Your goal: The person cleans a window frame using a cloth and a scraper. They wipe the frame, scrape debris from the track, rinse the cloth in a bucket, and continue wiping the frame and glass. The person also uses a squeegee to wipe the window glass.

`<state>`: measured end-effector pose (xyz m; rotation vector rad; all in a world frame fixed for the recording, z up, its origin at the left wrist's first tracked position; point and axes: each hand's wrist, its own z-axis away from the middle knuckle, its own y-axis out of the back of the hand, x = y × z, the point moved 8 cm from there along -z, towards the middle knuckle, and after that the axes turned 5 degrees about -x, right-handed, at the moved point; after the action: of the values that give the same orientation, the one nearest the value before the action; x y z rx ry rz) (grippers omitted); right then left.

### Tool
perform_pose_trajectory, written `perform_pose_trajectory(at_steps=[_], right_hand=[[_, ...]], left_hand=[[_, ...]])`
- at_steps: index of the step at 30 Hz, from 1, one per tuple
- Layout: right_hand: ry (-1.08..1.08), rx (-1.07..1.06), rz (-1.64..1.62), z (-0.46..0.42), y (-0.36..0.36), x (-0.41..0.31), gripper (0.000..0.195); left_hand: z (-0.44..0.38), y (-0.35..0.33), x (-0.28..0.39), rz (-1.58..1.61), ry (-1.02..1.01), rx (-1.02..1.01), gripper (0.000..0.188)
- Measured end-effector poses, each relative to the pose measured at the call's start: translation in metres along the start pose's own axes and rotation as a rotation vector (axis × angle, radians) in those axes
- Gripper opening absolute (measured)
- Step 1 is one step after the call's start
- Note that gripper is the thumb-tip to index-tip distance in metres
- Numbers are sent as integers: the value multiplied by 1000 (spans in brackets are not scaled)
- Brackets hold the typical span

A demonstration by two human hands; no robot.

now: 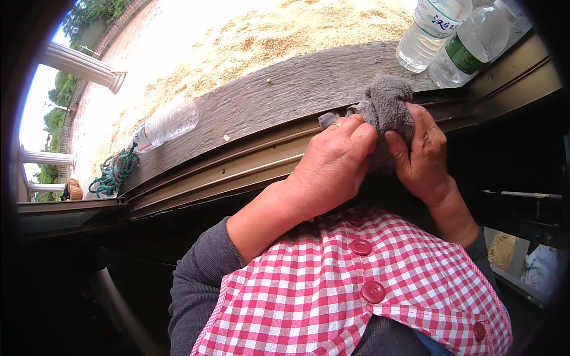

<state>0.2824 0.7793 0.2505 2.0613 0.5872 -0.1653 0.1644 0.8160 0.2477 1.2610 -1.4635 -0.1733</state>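
A bunched grey terry cloth point(387, 104) is held in both hands over the metal window track point(222, 171). My left hand point(336, 153), with a ring on one finger, pinches the cloth's left part close to the track. On the right side, my right hand point(421, 151) grips the thicker bundle between thumb and fingers. Part of the cloth hangs below the hands into shadow. Beyond the track lies a weathered grey sill point(285, 89).
Two clear plastic bottles point(429, 35) point(472, 46) stand on the sill at upper right. Another bottle point(164, 127) lies at left beside a tangled green rope point(116, 171). Outside, grain point(267, 35) is spread on the ground near white columns point(82, 66).
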Motion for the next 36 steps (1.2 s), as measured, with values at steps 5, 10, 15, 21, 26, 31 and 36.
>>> perform_pose_trajectory(at_steps=[5, 10, 15, 21, 26, 31, 36], right_hand=[[87, -69, -53, -18, -18, -42, 43], [132, 19, -196, -13, -27, -43, 41], [-351, 237, -872, 43, -8, 20, 45], [-198, 347, -909, 39, 68, 15, 43], [-443, 434, -354, 70, 73, 27, 41], [-464, 562, -871, 115, 73, 67, 41], [-598, 466, -687, 145, 78, 85, 42]], left_hand=[[34, 27, 2, -264, 16, 44, 21], [65, 56, 12, -230, -6, 62, 22], [99, 128, -7, -484, 182, 184, 22], [79, 103, -27, -588, 36, -61, 25], [61, 87, -27, -600, -87, -174, 19], [51, 79, -24, -614, -216, -259, 16], [48, 75, -23, -645, -293, -297, 14]])
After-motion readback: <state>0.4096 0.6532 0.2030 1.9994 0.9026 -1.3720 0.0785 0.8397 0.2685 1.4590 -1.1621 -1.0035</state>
